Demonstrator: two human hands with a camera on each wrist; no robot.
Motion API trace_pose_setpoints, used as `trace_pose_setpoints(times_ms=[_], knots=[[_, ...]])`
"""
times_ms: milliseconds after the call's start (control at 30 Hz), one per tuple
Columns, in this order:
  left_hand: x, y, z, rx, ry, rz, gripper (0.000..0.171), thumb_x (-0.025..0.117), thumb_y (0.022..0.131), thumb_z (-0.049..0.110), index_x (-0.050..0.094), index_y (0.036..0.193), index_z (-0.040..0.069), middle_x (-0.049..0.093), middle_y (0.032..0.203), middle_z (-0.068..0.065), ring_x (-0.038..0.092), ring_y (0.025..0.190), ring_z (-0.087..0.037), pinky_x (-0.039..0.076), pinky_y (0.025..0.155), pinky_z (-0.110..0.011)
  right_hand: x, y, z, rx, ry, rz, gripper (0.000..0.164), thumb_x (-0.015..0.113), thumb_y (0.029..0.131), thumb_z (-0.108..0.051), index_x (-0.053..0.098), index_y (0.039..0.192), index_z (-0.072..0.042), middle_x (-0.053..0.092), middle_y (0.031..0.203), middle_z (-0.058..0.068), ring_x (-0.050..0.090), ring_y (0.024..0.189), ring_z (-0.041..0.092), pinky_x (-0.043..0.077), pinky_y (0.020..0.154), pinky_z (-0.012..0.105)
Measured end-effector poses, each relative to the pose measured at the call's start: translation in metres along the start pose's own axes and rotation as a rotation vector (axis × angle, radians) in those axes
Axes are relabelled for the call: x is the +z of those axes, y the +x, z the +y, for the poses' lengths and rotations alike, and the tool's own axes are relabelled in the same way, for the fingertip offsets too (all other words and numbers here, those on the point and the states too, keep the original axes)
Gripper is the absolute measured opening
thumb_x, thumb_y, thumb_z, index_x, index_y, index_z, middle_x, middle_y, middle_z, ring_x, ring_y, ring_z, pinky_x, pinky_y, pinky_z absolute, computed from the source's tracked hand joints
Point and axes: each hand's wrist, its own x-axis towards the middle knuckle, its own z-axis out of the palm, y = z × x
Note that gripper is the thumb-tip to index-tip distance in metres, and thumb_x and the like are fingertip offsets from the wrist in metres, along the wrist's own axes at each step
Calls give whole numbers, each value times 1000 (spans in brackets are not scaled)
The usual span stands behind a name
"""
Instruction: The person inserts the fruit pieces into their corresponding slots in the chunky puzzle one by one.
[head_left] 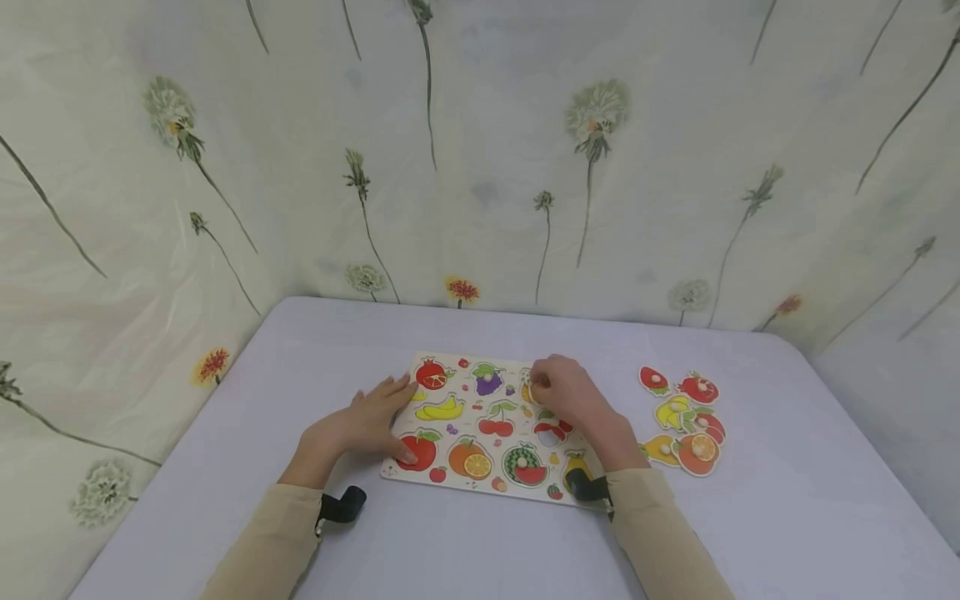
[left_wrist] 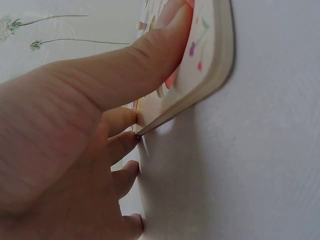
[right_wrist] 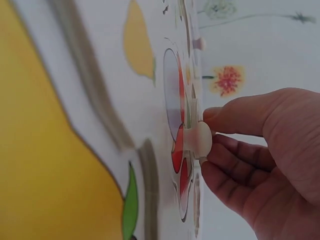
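Observation:
A fruit puzzle board [head_left: 480, 490] lies on the table. My left hand [head_left: 371, 421] rests at its left end, thumb over the apple picture [head_left: 420, 452] and fingers spread along the edge. In the left wrist view the thumb [left_wrist: 145, 62] presses on the board's face near a rounded corner. My right hand [head_left: 566, 387] is over the board's far right corner, fingers bent. Seen from the right wrist, its thumb and fingertips pinch a pale knob [right_wrist: 202, 140] of a puzzle piece; the piece's picture is mostly hidden. Knobbed grape [head_left: 489, 380] and watermelon [head_left: 523, 463] pieces sit in the board.
Right of the board lies a loose cluster of knobbed pieces: a strawberry [head_left: 654, 381], a pomegranate [head_left: 699, 387], bananas [head_left: 671, 412], an orange [head_left: 697, 452] and others, some overlapping. A flower-printed curtain [head_left: 480, 167] hangs behind the table [head_left: 450, 550].

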Motion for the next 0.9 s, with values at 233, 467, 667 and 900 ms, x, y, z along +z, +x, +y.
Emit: trace_pose_setpoints(times_ms=[233, 467, 667, 900], knots=[[2, 2, -3, 0, 6, 6, 108, 86, 70, 43, 28, 158, 17, 18, 168, -5, 9, 156, -32, 9, 122, -67, 0, -2, -6, 8, -5, 4, 3, 68, 93, -16, 70, 92, -14, 59, 86, 3, 52, 79, 19, 45, 69, 29], [0, 1, -1, -9, 5, 3, 108, 85, 71, 43, 27, 158, 17, 17, 168, -4, 7, 157, -31, 8, 123, -66, 0, -3, -11, -8, -25, 19, 7, 69, 93, -13, 71, 99, -12, 62, 90, 4, 52, 81, 19, 48, 73, 31], [0, 1, 0, -8, 8, -1, 108, 85, 72, 42, 26, 158, 17, 16, 169, -4, 7, 157, -31, 7, 123, -65, 1, -2, -12, 10, -7, 28, 10, 67, 94, -13, 72, 102, -11, 63, 93, 4, 53, 83, 20, 49, 75, 32], [0, 1, 1, -8, 9, 1, 107, 85, 73, 42, 26, 158, 17, 16, 169, -4, 6, 157, -30, 7, 123, -65, 5, 0, -9, -1, -9, 26, 11, 66, 94, -11, 72, 102, -10, 64, 94, 6, 52, 83, 20, 50, 76, 33]])
